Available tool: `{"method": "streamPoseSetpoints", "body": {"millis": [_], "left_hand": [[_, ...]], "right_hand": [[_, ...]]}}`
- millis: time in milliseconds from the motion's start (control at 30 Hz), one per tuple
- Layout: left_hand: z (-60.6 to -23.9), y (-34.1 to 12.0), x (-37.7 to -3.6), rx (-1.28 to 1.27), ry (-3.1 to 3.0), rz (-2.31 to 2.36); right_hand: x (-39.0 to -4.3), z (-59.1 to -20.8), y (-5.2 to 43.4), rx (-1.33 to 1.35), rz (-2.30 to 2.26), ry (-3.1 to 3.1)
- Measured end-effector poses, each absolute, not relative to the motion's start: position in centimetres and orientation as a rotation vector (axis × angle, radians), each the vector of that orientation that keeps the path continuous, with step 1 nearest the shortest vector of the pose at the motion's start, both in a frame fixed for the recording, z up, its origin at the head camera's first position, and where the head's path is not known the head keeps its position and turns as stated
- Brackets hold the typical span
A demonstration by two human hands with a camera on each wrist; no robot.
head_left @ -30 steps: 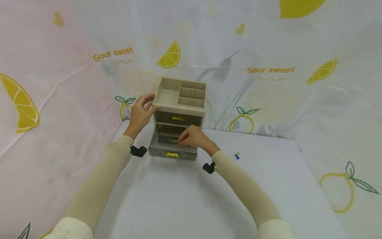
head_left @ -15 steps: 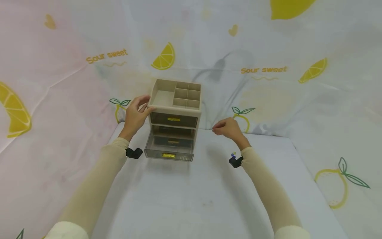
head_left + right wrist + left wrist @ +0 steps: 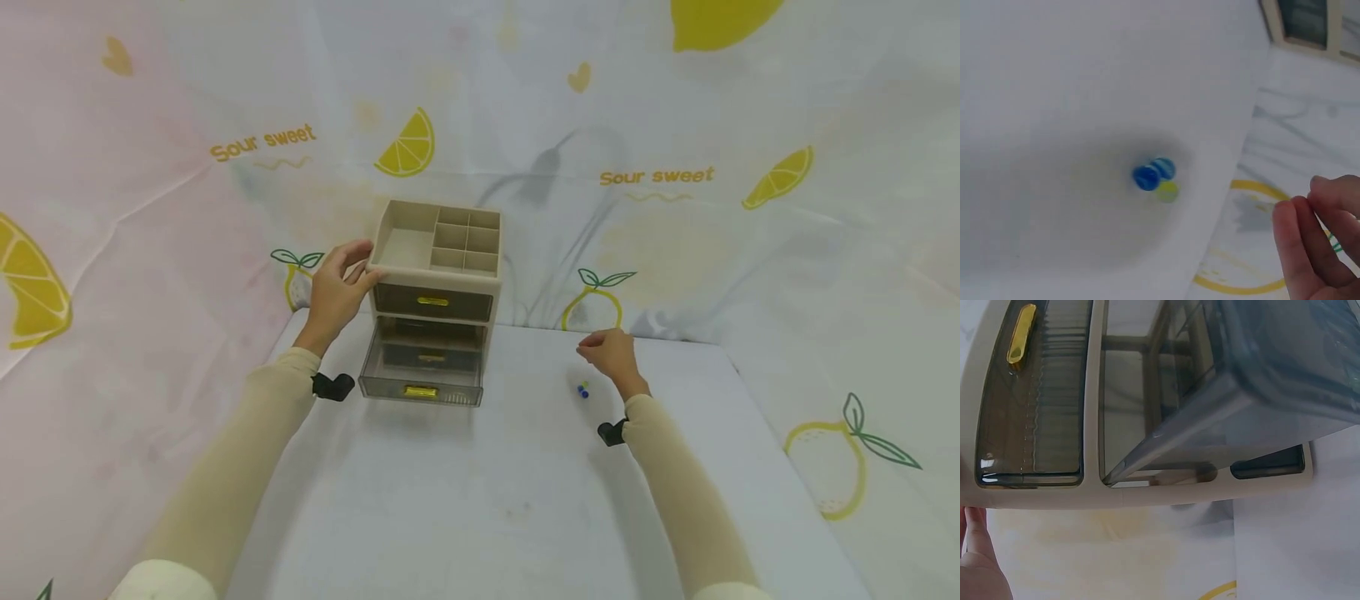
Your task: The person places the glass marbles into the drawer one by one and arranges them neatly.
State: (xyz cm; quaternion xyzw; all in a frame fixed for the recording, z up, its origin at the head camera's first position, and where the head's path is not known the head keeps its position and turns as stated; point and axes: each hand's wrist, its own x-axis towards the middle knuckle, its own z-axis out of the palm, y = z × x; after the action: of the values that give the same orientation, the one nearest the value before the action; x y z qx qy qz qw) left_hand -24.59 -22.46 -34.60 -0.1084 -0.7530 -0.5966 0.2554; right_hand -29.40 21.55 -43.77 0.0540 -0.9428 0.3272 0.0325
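The table [image 3: 487, 500] is covered in white cloth, and the beige drawer organizer [image 3: 435, 292] stands at its far edge. The organizer's top left corner is gripped by the left hand [image 3: 337, 292], which should be kept there as a brace. The bottom drawer [image 3: 422, 371] is pulled out toward the person. To the organizer's right, well apart, three small marbles [image 3: 582, 389], two blue and one yellow-green, lie touching on the table. Just above them the right hand [image 3: 611, 354] hovers with fingers loosely curled, holding nothing. One marble is best pinched from above, lightly, so the others are not set rolling.
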Motion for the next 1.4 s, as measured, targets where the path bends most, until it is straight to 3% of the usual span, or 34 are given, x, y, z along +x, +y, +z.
{"method": "streamPoseSetpoints", "body": {"millis": [467, 1400], "left_hand": [[-34.8, -22.5, -24.5, -0.290, -2.069, -1.613], [-34.7, -22.4, -24.5, -0.304, -2.060, -1.583]], "right_hand": [[-28.6, -49.1, 22.5, -0.148, 0.945, -3.010], [-28.0, -49.3, 22.4, -0.148, 1.020, -2.967]]}}
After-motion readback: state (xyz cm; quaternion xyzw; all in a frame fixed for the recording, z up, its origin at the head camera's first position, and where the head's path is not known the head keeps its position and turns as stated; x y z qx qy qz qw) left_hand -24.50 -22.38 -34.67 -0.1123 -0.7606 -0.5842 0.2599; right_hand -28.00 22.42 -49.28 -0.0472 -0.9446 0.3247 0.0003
